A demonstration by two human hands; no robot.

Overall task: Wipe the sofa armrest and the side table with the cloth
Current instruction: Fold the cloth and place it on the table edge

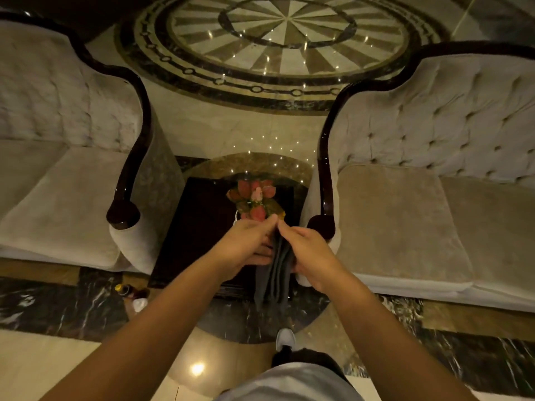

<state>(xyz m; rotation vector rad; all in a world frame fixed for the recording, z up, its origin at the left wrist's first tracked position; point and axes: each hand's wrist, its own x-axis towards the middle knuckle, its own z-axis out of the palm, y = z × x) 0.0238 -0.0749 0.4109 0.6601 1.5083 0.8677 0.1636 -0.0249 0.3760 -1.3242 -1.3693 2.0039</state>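
A dark grey cloth (274, 280) hangs in folds between my two hands, above the front of the dark wooden side table (189, 227). My left hand (246, 246) and my right hand (305, 250) both pinch the cloth's top edge, fingertips almost meeting. The side table stands between two beige tufted sofas. The left sofa's dark wooden armrest (127, 195) curves down to a round knob. The right sofa's armrest (325, 198) ends just right of my right hand.
A small pot of pink and red flowers (254, 199) sits on the side table behind my hands. Bottles (130, 293) stand on the floor by the table's left front corner. My shoe (285, 338) is on the polished marble floor.
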